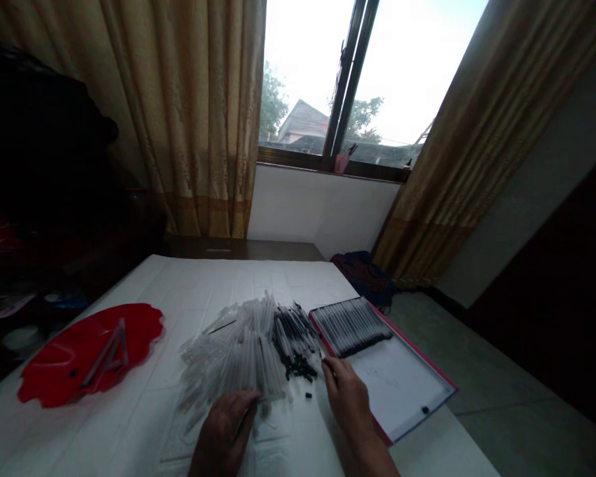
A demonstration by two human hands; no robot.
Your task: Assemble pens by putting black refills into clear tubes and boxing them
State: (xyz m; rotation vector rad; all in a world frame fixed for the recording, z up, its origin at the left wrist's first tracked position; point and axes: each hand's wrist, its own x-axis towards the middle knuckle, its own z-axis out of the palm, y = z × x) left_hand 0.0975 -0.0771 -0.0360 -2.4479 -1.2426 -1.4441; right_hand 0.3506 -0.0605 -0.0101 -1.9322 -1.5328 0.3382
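A heap of clear plastic pen barrels (pixel 238 358) lies in the middle of the white-covered table (pixel 189 285). Beside it is a smaller heap of black pen parts (pixel 293 341). My left hand (pixel 223 434) rests at the heap's near edge, its fingers on the clear barrels. My right hand (pixel 345 391) is just right of the black parts, with its fingertips near the edge of a pink-rimmed white tray (pixel 397 377). Rows of assembled pens (pixel 350 326) lie in that tray. Whether either hand grips a piece is hidden.
A scalloped red plate (pixel 89 354) holding a few clear barrels lies at the table's left. One small black piece (pixel 308 395) lies apart on the cloth. The table's right edge drops to a tiled floor (pixel 496 371). A dark cloth (pixel 365 278) lies beyond the far corner.
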